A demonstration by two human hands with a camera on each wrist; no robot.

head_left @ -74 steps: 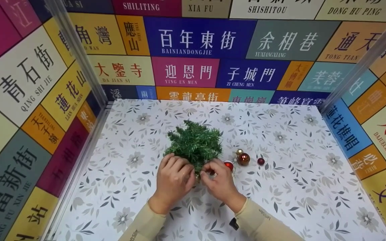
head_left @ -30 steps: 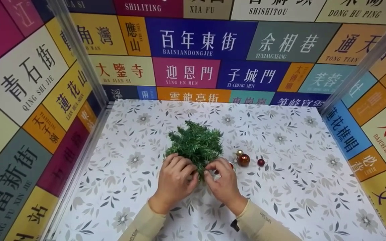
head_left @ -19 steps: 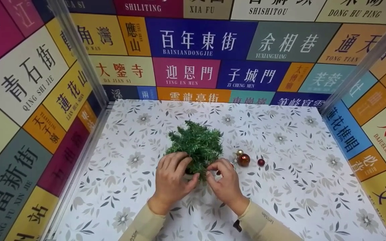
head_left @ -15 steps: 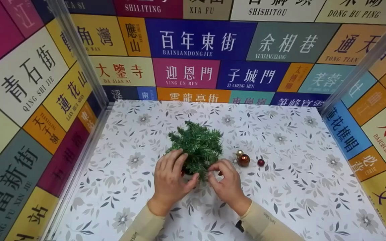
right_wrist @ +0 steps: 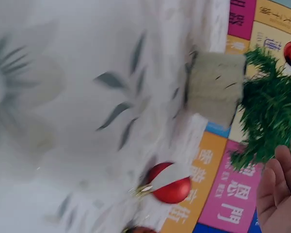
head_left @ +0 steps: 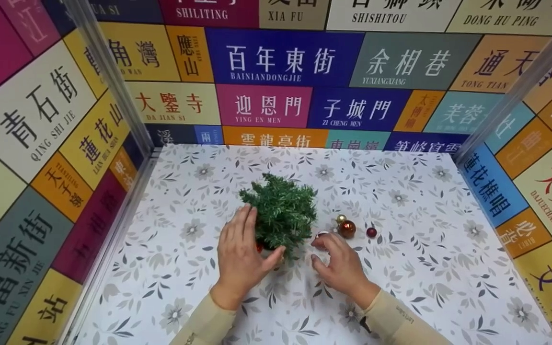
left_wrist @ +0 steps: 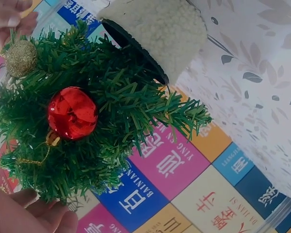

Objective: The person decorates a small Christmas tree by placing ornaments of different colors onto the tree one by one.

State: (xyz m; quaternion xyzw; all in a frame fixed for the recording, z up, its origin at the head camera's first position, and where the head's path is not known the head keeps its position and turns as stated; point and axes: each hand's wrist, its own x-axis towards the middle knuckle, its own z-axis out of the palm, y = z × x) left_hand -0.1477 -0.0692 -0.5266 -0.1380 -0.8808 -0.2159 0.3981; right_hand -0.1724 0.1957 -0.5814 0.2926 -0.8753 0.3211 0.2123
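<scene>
A small green artificial Christmas tree (head_left: 281,211) stands on the table in a pale pot (right_wrist: 216,82). My left hand (head_left: 240,249) is at its left side, fingers straight and thumb apart. A shiny red bauble (left_wrist: 72,112) and a glittery gold bauble (left_wrist: 21,59) hang in the branches, seen in the left wrist view. My right hand (head_left: 343,263) is just right of the tree, fingers loosely bent, holding nothing. Close to its fingertips lies a red and white bauble (right_wrist: 170,183), mostly hidden by the hand in the head view.
Right of the tree lie a brown bauble (head_left: 347,229), a small gold bauble (head_left: 341,218) and a dark red bauble (head_left: 371,232). The table (head_left: 199,268) has a floral cover. Colourful panels with lettering (head_left: 281,57) enclose its back and sides.
My right hand has left the branches, where its fingers were pinched together, and moved right towards the loose baubles. The left hand's fingers have straightened and spread from the thumb.
</scene>
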